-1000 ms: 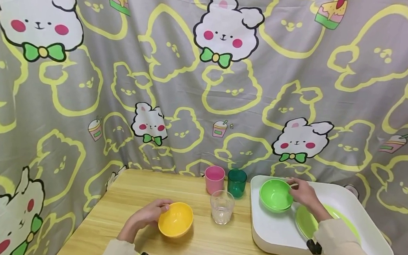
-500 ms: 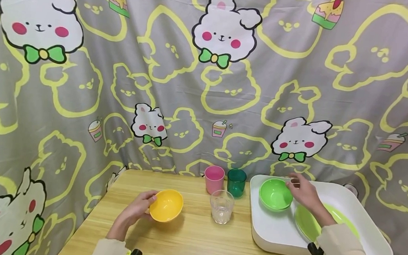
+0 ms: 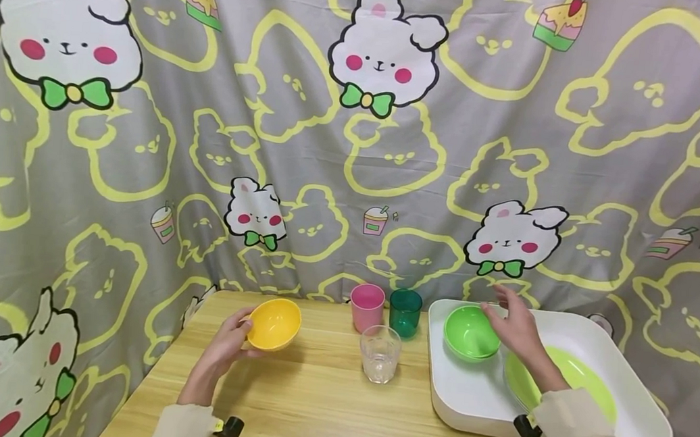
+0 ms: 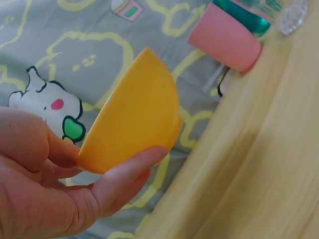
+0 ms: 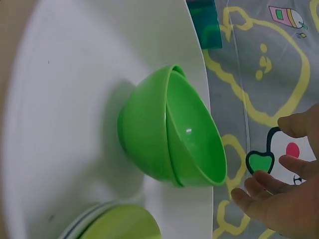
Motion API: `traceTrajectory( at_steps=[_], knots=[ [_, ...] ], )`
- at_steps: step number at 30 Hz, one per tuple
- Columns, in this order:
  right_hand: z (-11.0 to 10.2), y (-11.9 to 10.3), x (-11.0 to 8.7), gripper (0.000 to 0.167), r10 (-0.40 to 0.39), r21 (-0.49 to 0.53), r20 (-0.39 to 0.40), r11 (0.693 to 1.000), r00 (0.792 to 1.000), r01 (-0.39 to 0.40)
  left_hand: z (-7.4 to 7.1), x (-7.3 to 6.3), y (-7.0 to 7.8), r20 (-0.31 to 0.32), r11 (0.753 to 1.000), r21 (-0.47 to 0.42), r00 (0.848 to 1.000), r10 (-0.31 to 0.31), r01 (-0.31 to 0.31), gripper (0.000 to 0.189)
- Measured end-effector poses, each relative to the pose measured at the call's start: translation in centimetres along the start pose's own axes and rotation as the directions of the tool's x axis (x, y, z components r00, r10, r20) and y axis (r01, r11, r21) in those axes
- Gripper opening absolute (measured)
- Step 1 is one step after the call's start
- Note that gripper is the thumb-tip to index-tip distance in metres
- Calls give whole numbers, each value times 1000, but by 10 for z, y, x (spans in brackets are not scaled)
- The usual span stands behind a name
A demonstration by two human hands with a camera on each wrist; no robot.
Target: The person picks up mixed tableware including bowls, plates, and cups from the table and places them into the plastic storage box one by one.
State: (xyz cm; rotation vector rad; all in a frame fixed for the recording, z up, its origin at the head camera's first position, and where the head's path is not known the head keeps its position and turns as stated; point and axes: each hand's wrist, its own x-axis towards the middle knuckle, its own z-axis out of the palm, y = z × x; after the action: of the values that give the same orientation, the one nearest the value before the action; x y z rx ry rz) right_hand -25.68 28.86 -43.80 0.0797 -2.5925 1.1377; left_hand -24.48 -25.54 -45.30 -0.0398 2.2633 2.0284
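Observation:
My left hand (image 3: 227,340) grips a yellow bowl (image 3: 274,325) by its rim, thumb on one side and fingers on the other. The left wrist view shows this bowl (image 4: 137,117) tilted and held above the wooden table. Two green bowls (image 5: 149,124), one nested in the other, sit in a white tray (image 3: 458,412) on the right. Beside and above them is my right hand (image 3: 519,328), its fingers loosely spread and nothing in them. In the right wrist view a gap separates these fingers (image 5: 271,184) from the green bowls.
A pink cup (image 3: 367,309), a teal cup (image 3: 405,315) and a clear glass (image 3: 380,356) stand mid-table, left of the tray. Light green plates (image 3: 579,380) lie in the tray under my right forearm. A patterned curtain (image 3: 330,149) hangs behind the table.
My left hand has carried the yellow bowl left and toward the back of the table. My right hand has let go of the green bowls and lifted away from their rim.

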Motion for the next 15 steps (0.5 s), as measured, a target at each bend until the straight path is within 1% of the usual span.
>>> traceTrajectory(
  at_steps=[2,8,15],
  knots=[
    [3,-3,-1,62,-12,9,-10,1000,1000,12,2,1,1,-6,1000,-20,1000,9,-9,44],
    [14,-12,-4,58,-68,27,-33,997,997,69,8,6,3,-45,999,-29,999,12,-13,42],
    [25,-21,-4,56,-84,98,-18,991,996,85,21,9,8,-45,998,-26,998,47,-48,42]
  ],
)
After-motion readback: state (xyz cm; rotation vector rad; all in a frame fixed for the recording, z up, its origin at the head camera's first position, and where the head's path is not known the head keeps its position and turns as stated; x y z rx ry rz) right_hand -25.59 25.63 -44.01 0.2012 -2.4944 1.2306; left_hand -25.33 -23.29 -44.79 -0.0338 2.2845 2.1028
